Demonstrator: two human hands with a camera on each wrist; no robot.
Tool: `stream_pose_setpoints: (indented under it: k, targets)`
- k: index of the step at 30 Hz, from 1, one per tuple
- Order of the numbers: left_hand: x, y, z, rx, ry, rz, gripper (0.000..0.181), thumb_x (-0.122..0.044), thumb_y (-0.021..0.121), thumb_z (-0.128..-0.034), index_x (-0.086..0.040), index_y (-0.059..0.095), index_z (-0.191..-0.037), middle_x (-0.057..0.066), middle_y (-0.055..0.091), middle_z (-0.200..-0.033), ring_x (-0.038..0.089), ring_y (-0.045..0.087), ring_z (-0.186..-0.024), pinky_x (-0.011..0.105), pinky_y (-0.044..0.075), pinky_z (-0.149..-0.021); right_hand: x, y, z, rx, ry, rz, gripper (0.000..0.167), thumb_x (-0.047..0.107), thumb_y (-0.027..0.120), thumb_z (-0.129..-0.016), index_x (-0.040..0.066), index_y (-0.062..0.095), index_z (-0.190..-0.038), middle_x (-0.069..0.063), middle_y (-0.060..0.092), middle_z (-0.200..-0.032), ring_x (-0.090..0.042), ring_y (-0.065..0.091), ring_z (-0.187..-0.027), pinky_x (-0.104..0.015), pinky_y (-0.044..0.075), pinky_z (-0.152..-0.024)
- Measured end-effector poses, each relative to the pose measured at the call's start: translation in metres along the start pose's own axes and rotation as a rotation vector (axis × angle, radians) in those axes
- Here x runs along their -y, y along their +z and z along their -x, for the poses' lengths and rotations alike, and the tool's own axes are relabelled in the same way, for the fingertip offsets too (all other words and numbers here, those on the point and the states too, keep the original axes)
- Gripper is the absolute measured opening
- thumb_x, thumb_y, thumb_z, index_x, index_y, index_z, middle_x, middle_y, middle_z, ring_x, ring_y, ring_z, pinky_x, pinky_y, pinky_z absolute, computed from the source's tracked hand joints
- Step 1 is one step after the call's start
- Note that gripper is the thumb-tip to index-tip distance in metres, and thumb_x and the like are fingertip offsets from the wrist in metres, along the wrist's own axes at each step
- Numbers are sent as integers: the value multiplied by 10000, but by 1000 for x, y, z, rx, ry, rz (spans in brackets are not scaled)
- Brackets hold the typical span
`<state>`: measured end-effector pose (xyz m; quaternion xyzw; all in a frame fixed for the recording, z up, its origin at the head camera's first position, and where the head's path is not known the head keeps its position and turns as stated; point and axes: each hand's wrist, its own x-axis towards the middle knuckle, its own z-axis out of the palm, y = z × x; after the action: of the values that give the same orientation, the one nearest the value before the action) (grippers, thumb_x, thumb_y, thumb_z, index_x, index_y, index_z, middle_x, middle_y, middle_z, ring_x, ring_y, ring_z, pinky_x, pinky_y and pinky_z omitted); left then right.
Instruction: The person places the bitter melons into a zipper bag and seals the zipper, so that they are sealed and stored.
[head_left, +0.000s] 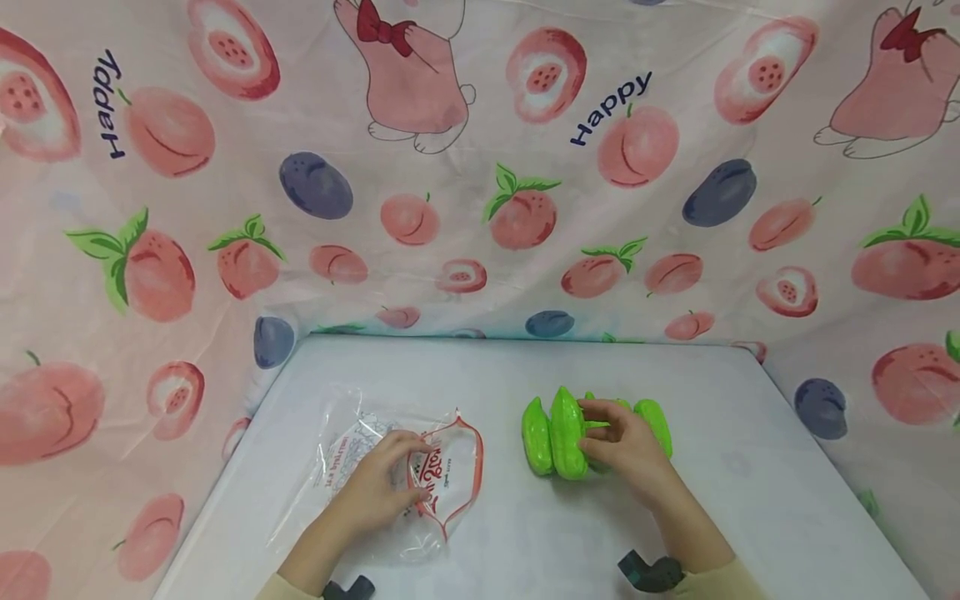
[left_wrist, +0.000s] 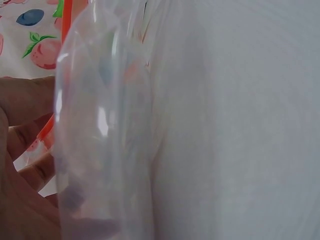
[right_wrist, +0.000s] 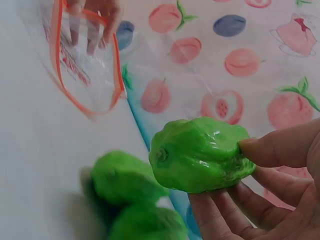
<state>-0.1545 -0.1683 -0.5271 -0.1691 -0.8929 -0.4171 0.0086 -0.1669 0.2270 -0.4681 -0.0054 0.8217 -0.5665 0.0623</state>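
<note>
On the left of the head view lies a clear plastic zip bag (head_left: 465, 467) with red print and an orange-red rim, its mouth gaping toward the right. My left hand (head_left: 382, 479) holds this bag by the rim, fingers hooked over into the mouth, thumb and forefinger apart. Between thumb and fingers, my right hand (head_left: 626, 446) pinches a glossy green ridged vegetable (right_wrist: 200, 155) with a pointed end. More green vegetables (right_wrist: 127, 177) of the same sort lie on the table below it. Part of that group is hidden behind the right hand in the head view.
The white table (head_left: 540, 542) ends at a fruit-printed cloth (head_left: 450, 208) that hangs behind it and along both sides. Dark wrist camera mounts (head_left: 651, 573) sit at both wrists. One green vegetable (head_left: 536, 437) stands left of the held one, another (head_left: 654, 425) right of the hand.
</note>
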Motion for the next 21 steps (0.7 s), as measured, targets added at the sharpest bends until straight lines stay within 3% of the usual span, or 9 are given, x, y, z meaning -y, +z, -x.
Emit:
stream_pose_setpoints:
  k: [11,21]
  targets:
    - [-1,1,1,-26,7,-2,631,-56,959,-742,-212,726,-1306,33,647,-1420,265,607,-1379,571,471,-1203,12,44,-5,58,-21,-17,580,11,799,-893,110,648,-1444,-171,673,-1413,-242,709,-1104,-291,602,-846]
    - [-1,1,0,-12,-17,13,655,-60,957,-753,-222,717,-1341,7,637,-1434,235,593,-1391,563,455,-1220,15,80,-11,86,-4,-80,565,22,808,-886,169,675,-1416,-114,686,-1378,-221,705,-1066,-355,641,-826]
